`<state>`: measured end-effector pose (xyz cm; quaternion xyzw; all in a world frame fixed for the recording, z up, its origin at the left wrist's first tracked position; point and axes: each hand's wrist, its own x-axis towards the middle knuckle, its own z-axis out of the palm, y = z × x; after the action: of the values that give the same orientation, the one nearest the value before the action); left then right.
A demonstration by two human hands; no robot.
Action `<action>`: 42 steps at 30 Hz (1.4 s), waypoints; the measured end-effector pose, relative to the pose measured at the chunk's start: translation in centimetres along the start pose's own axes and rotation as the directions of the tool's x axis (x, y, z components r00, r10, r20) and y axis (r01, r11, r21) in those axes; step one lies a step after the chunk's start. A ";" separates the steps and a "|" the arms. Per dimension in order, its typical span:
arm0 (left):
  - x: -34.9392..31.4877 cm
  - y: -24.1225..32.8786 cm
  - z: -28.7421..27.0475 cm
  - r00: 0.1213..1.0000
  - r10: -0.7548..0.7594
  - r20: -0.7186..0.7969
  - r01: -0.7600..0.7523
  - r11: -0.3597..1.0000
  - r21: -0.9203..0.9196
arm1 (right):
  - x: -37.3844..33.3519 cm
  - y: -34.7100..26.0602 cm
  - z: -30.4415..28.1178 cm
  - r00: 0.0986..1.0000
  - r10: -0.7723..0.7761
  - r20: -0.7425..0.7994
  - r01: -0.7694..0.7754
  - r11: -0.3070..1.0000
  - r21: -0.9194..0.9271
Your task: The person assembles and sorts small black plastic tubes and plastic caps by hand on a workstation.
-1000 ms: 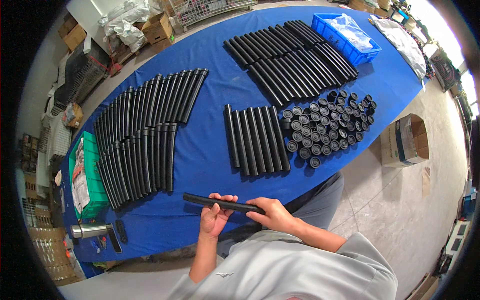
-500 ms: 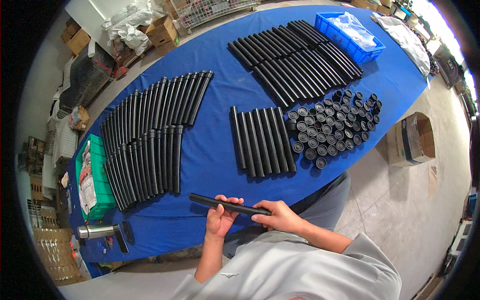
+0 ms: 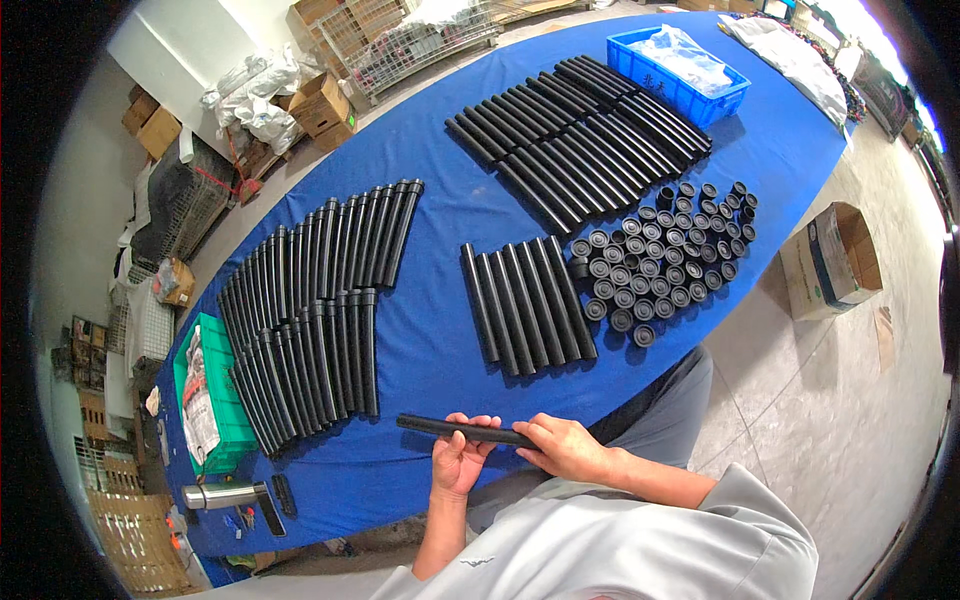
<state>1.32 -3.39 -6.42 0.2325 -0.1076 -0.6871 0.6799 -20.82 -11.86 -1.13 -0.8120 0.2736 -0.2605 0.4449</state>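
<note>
A black tube (image 3: 462, 431) lies level over the near edge of the blue table (image 3: 430, 250), gripped by both hands: left hand (image 3: 458, 458) (fingers curled over it) mid-length, right hand (image 3: 562, 447) closed round its right end. Tube rows (image 3: 527, 304) and caps (image 3: 660, 262) lie beyond.

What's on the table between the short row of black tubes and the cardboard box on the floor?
A cluster of small black caps sits there, seen in the head view.

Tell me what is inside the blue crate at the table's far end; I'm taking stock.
The blue crate holds a crumpled clear plastic bag lying on top. Whatever lies under or inside the bag is covered and cannot be made out.
</note>
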 end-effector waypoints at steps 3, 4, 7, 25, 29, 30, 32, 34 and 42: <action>0.0 0.1 0.2 1.000 -0.006 0.024 0.006 1.000 -0.001 | 0.9 -0.8 -1.5 0.926 0.298 0.234 -0.360 0.883 0.300; 0.1 0.1 0.9 1.000 -0.009 0.004 0.008 1.000 0.024 | 1.1 -1.0 -1.9 0.738 0.467 0.487 -0.666 0.621 0.414; 0.0 0.2 1.2 0.999 -0.012 -0.039 0.013 1.000 0.015 | 0.0 0.4 0.2 0.998 -0.060 0.019 0.061 0.998 -0.035; 0.1 0.0 1.4 0.999 0.031 -0.021 -0.030 0.999 0.017 | -0.1 0.4 -0.1 0.987 0.141 0.082 -0.150 0.983 0.107; 0.2 -0.2 1.3 1.000 0.030 0.003 -0.030 0.999 -0.042 | 0.7 0.0 -0.6 0.993 -0.120 0.000 0.119 0.983 -0.139; 0.1 -0.2 1.2 0.999 0.016 0.038 -0.015 0.999 -0.041 | 0.9 -0.1 -1.3 0.941 0.293 0.171 -0.327 0.917 0.227; 0.2 -0.3 1.1 0.997 0.002 0.074 0.001 0.999 -0.036 | 0.7 0.5 -1.5 0.722 0.560 0.405 -0.692 0.596 0.408; 0.3 -0.3 1.3 0.998 0.011 0.059 -0.008 0.999 -0.049 | 0.9 0.9 -0.8 0.960 0.247 0.134 -0.262 0.958 0.114; 0.4 -0.7 0.8 0.998 -0.003 0.064 0.007 0.998 -0.066 | 0.9 0.2 -1.0 0.872 0.447 0.200 -0.485 0.846 0.222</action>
<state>0.38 -3.87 -6.09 0.1881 -0.1057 -0.6991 0.6817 -20.88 -13.19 -0.70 -0.6702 0.3933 -0.1208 0.6177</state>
